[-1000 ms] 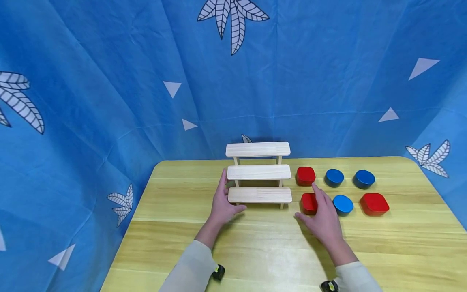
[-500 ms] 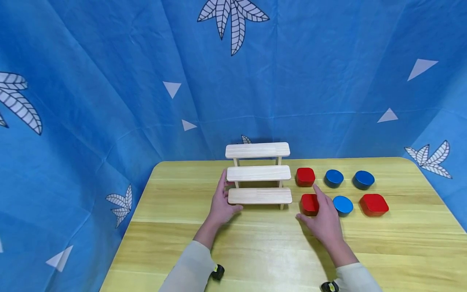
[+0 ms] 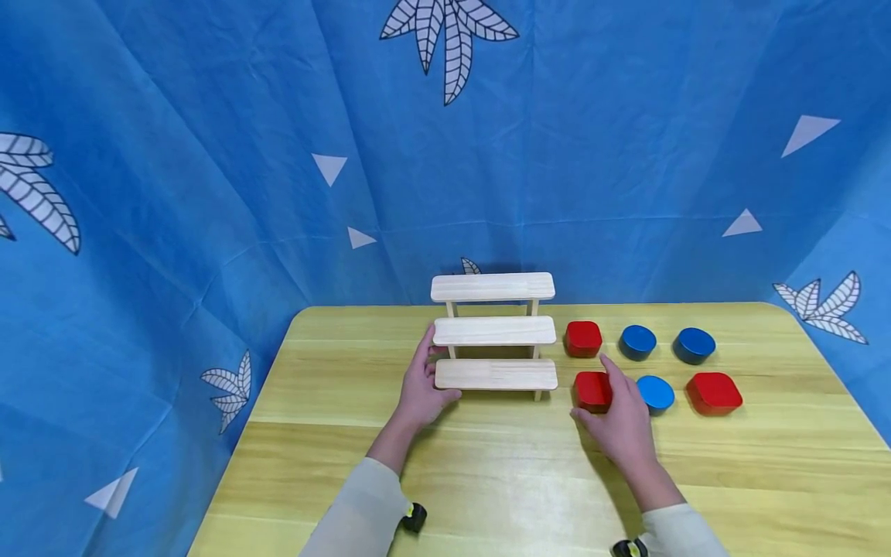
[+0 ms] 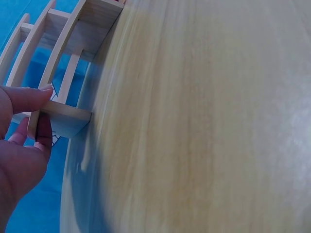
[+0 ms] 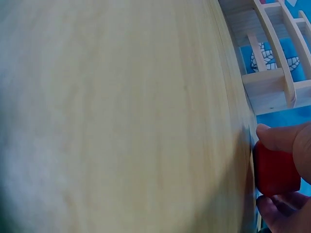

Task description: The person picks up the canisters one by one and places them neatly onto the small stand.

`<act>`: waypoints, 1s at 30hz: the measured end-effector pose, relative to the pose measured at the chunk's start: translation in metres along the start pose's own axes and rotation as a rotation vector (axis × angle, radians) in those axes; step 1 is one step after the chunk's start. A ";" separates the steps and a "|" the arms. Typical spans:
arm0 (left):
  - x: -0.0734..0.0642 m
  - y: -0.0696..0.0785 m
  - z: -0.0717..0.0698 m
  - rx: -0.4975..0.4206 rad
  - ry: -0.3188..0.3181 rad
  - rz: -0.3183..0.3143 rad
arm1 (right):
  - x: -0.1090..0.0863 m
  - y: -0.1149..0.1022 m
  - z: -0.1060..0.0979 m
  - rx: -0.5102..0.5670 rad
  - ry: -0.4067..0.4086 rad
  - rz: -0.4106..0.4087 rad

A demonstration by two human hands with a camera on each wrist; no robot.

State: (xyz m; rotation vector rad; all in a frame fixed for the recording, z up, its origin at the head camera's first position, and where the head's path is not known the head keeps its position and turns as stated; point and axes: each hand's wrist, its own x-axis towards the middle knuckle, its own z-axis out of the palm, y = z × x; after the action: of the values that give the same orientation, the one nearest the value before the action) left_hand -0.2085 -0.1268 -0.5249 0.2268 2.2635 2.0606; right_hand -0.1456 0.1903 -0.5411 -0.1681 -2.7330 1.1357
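A three-tier wooden display stand [image 3: 495, 331] stands near the back of the table. My left hand [image 3: 421, 393] grips the left end of its lowest shelf [image 4: 34, 114], thumb on one face and fingers on the other in the left wrist view. At the right of the stand, my right hand [image 3: 625, 422] holds a red rounded-square box [image 3: 591, 391] on the tabletop. In the right wrist view its thumb and fingers lie on opposite sides of this red box [image 5: 277, 170]. The hand hides part of the box in the head view.
Behind it sits another red box [image 3: 583, 339]. To the right are a light-blue round box [image 3: 656, 393], two darker blue round boxes, one nearer [image 3: 637, 342] and one farther right [image 3: 694, 345], and a larger red box [image 3: 715, 393]. A blue curtain [image 3: 592, 155] hangs behind the table.
My right hand has shifted slightly to the right, its thumb closer to the red box. The left hand's thumb has drawn in a little at the lowest shelf. The stand and boxes keep their places.
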 end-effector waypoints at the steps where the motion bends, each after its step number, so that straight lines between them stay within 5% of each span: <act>1: -0.001 0.004 0.000 0.000 -0.004 0.002 | 0.000 0.000 0.000 0.001 0.001 0.004; 9: -0.009 0.025 0.001 0.016 -0.018 0.027 | 0.000 0.001 0.001 0.001 0.023 -0.007; 30: -0.010 0.024 0.003 0.039 0.022 0.024 | -0.001 0.003 0.004 -0.004 0.060 -0.027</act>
State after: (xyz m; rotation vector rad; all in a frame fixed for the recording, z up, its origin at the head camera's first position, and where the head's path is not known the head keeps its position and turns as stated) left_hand -0.1962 -0.1234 -0.5015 0.2367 2.3270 2.0415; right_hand -0.1453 0.1891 -0.5459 -0.1628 -2.6772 1.1007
